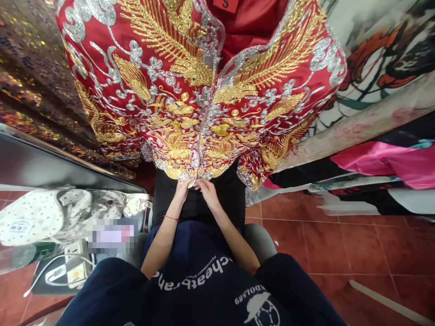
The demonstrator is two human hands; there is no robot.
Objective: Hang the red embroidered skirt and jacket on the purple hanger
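A red jacket (pixel 163 97) with gold and silver embroidery hangs in front of me, its shiny red lining showing at the neck. A red label (pixel 225 5) marked S sits inside the collar. At the bottom of the front opening, my left hand (pixel 184 188) pinches the hem on the left side of the seam. Close beside it, my right hand (pixel 205 188) is closed on the hem at the seam. Thumbs and fingertips touch the silver edge; the exact fastening between them is too small to make out. A red string circles my left wrist.
Sequined cloth (pixel 41 86) hangs on the left above a dark panel (pixel 64 158). A spotted white bag (pixel 30 217), a power strip (pixel 76 262) and a white cable lie lower left. Printed fabrics (pixel 384 59) and pink satin (pixel 380 160) hang on the right, over red floor tiles (pixel 333 244).
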